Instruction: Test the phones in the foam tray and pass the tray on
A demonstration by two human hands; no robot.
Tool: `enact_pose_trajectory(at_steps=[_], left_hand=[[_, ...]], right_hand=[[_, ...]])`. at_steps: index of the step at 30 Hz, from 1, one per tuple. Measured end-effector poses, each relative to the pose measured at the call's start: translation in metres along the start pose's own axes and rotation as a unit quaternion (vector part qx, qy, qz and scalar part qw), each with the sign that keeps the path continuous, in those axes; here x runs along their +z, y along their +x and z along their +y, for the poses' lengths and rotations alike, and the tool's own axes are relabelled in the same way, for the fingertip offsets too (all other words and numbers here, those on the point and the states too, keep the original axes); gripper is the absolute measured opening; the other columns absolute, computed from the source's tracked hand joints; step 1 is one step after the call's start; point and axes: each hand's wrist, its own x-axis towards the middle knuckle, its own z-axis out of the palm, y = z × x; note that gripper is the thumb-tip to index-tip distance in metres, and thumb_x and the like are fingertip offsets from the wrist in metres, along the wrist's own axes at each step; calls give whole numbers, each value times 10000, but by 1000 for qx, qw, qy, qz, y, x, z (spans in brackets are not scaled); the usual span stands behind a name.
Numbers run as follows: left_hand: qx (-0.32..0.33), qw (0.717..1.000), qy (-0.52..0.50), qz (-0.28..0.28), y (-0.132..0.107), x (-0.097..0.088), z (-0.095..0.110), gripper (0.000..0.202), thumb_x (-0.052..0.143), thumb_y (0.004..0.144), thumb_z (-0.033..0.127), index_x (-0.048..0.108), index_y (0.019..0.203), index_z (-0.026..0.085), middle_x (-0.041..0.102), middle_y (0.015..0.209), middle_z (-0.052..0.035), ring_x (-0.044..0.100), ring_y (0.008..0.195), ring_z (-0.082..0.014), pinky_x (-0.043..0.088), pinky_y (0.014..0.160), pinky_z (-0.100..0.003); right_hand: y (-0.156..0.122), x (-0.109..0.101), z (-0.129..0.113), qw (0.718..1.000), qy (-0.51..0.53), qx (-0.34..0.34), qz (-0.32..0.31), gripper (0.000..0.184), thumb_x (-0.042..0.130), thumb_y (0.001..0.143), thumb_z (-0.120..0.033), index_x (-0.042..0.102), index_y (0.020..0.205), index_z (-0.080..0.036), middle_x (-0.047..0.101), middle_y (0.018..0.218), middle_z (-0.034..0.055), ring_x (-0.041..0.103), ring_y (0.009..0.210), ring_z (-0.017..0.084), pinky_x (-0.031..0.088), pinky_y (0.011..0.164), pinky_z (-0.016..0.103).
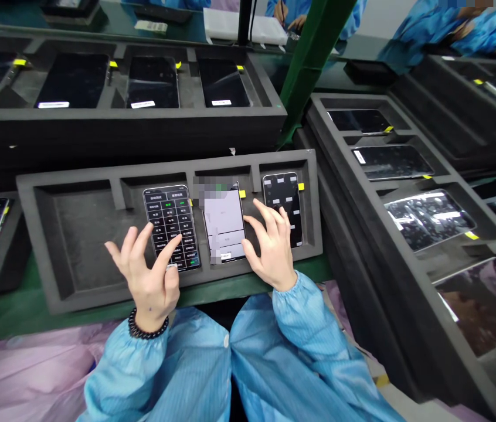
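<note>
In front of me lies a dark foam tray (85,299) with several compartments, three of them holding smartphones. The left smartphone (171,220) shows a black screen with a grid of buttons. My left hand (151,275) is over its lower part, fingers spread, the index finger at the screen. The middle smartphone (226,217) has a mostly white screen, partly blurred out. My right hand (269,249) lies between it and the right smartphone (292,199), fingers apart; its thumb is near the white screen's edge. The right smartphone's dark screen bears small light patches. Neither hand grips anything.
Behind stands a long foam tray (133,120) of dark smartphones with yellow tabs. Stacked trays (362,246) with more smartphones rise on the right. Another tray (8,275) is at the left. A green post (309,64) slants up behind; co-workers in blue sleeves (424,29) sit beyond.
</note>
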Motion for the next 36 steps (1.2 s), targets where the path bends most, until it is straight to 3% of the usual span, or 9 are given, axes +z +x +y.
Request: enact_pose_trajectory(at_steps=[4, 8, 18, 24, 36], left_hand=[[2, 1000, -5, 4, 0, 0, 0, 492, 340, 1030, 407, 599, 1436, 305, 322, 1663, -4, 287, 1525, -381, 39, 1300, -626], [5, 1000, -14, -2, 0, -1, 0, 489, 344, 1031, 413, 592, 1440, 316, 317, 1665, 1, 274, 1532, -387, 18, 1301, -626], [5, 1000, 5, -4, 1, 1, 0, 491, 338, 1031, 431, 583, 1446, 332, 312, 1668, 18, 279, 1532, -380, 34, 1304, -619], [1, 1000, 9, -8, 1, 0, 0, 492, 337, 1034, 421, 598, 1435, 306, 305, 1671, 17, 271, 1535, -381, 35, 1303, -621], [-5, 1000, -13, -5, -1, 2, -1, 480, 363, 1033, 403, 513, 1488, 419, 290, 1671, 66, 242, 1558, -326, 9, 1314, -603]], right_hand=[[0, -1, 1, 1000, 2, -7, -13, 386, 458, 1012, -331, 572, 1347, -176, 452, 1586, 110, 418, 1429, 288, 222, 1280, 553], [1, -3, 3, 998, 8, -40, -38, 421, 463, 1017, -358, 534, 1385, -166, 450, 1587, 131, 409, 1442, 283, 218, 1283, 560], [4, -3, 4, 996, 8, -40, -76, 512, 444, 1023, -405, 464, 1454, -130, 407, 1607, 179, 367, 1490, 288, 203, 1291, 566], [3, 0, 1, 998, 7, -24, -59, 515, 444, 1021, -359, 443, 1480, -124, 385, 1621, 171, 345, 1510, 277, 215, 1294, 546], [7, -2, 5, 998, 42, -35, -45, 436, 469, 1024, -355, 511, 1412, -159, 410, 1606, 153, 382, 1483, 291, 263, 1272, 593]])
